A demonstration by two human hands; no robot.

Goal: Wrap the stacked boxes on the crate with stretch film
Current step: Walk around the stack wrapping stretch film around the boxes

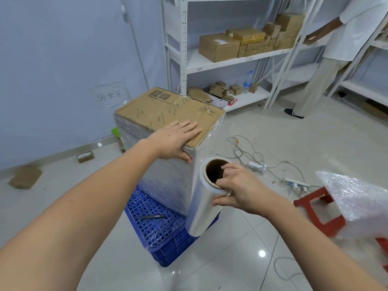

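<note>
Pale tiled floor point(241, 259) carries blue perforated crate point(165, 234). Film-wrapped stacked boxes point(168, 148) sit toward crate's far side; black marker point(152, 216) lies on bare near part. Also on floor: red stool point(319, 211), power strips point(294, 182) with cables, loose cardboard box point(25, 177) near wall.

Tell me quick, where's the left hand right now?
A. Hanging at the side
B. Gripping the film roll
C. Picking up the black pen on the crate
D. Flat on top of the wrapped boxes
D: the left hand lies open on the cardboard top of the wrapped boxes, while the right hand has its grip on the film roll.
</note>
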